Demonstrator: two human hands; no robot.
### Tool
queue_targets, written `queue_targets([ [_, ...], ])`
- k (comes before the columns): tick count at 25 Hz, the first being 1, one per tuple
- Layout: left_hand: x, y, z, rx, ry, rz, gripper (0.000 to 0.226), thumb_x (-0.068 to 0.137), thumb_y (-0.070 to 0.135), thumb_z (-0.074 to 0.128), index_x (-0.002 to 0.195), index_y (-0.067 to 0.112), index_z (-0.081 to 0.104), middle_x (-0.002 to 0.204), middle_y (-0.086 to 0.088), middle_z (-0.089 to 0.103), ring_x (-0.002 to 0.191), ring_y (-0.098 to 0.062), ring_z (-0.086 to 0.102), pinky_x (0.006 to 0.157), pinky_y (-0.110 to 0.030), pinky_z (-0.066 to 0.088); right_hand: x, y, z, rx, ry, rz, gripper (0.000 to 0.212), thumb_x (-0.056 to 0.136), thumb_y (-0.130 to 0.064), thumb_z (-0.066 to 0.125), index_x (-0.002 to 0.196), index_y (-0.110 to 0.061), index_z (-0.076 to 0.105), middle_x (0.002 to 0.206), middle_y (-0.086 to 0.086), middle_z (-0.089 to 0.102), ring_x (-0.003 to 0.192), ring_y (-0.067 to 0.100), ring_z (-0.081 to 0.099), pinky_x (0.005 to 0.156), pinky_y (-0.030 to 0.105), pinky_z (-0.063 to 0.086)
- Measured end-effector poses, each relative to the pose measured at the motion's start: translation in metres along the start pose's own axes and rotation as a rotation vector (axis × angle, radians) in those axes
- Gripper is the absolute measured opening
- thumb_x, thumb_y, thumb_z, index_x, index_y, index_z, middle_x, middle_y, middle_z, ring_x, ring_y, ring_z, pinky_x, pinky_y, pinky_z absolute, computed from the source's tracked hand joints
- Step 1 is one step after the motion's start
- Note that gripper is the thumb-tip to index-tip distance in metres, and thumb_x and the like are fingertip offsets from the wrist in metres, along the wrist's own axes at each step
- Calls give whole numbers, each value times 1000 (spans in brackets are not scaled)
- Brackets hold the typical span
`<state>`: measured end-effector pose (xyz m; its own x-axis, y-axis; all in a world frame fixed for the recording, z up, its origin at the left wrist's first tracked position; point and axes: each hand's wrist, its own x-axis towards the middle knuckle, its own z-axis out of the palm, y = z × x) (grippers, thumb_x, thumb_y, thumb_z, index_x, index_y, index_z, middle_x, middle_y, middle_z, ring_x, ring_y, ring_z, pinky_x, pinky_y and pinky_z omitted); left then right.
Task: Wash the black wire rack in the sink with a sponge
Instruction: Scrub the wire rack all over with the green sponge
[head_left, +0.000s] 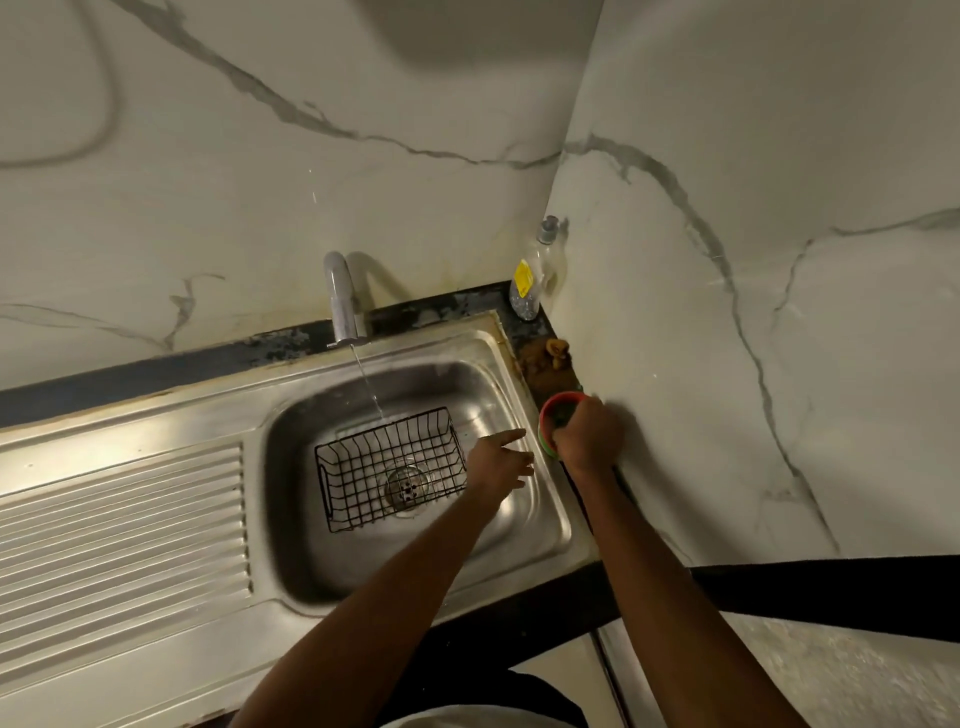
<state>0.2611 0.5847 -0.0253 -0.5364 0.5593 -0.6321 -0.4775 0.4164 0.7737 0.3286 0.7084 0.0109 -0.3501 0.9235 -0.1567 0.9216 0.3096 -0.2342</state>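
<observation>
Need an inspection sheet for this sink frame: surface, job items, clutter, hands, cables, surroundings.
Surface: stainless steel sink with ribbed drainboard, basin wet.
Job's things: black wire rack sits in basin over the drain; chrome tap running onto it; sponge not clearly seen.
Clutter: clear soap bottle with yellow label in corner; brown scrubber clump on ledge; red-rimmed round tub.
Grippers: left hand open above basin; right hand reaching into the tub, grip hidden.
Cables: nothing seen.
Surroundings: white marble-pattern walls.

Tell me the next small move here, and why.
Probably lift the right hand out of the red-rimmed bowl with the sponge and carry it to the black wire rack. The rack already sits in the sink under the running tap, and the left hand hovers empty beside it.
</observation>
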Motion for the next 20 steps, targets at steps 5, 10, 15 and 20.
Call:
queue_targets([
  [5,0,3,14,-6,-3,17,58,85,-4,74,140,11,61,97,-24,77,77,-21,74,66,-30,63,0,1,-9,-139,-19,-44,62,83,-45,79,129,-9,60,122,11,67,112,29,64,88,38,53],
  [10,3,-1,18,12,-18,23,63,82,-6,71,142,11,61,95,-22,78,79,-23,74,76,-40,65,5,11,-17,58,-118,66,70,71,-52,84,125,-12,64,113,8,70,102,27,68,73,34,56],
  [15,-1,5,25,-32,-67,19,55,90,-12,64,141,8,61,90,-23,75,77,-29,72,74,-41,62,10,26,-14,504,-298,82,44,74,-28,87,114,-17,72,114,7,72,101,25,66,85,42,61],
  [20,0,16,23,-22,-78,39,42,91,-12,60,129,3,69,94,-22,77,74,-27,73,62,-33,63,3,23,-14,628,-309,15,46,72,-27,89,114,-20,70,104,-2,70,93,16,66,80,36,61],
])
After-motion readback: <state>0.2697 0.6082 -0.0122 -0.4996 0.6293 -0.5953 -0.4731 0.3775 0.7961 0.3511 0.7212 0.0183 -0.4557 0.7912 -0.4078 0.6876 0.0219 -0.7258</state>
